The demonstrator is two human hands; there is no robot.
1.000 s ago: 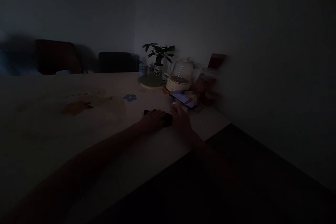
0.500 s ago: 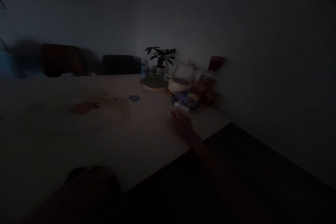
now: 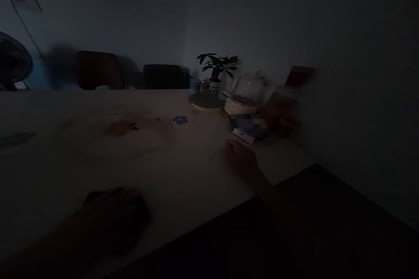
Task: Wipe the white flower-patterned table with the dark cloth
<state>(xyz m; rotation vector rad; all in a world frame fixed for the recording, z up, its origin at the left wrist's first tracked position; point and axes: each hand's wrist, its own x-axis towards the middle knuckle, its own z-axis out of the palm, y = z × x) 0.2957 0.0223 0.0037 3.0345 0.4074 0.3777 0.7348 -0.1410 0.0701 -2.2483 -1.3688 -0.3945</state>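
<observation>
While dim light hides most detail in the head view: left hand [image 3: 113, 209] low on the table [image 3: 183, 170] near its front edge, knuckles up, covering a dark object [image 3: 98, 194] whose shape stays unclear; cannot tell how far those fingers are curled. Right hand [image 3: 240, 159] farther along, resting palm down on the tabletop, fingers loosely together, gripping nothing, just short of a white card [image 3: 244, 136] and a blurred phone [image 3: 248, 122]. Beyond: a white kettle [image 3: 247, 89], a potted plant [image 3: 216, 67], a green mat [image 3: 204, 101].
</observation>
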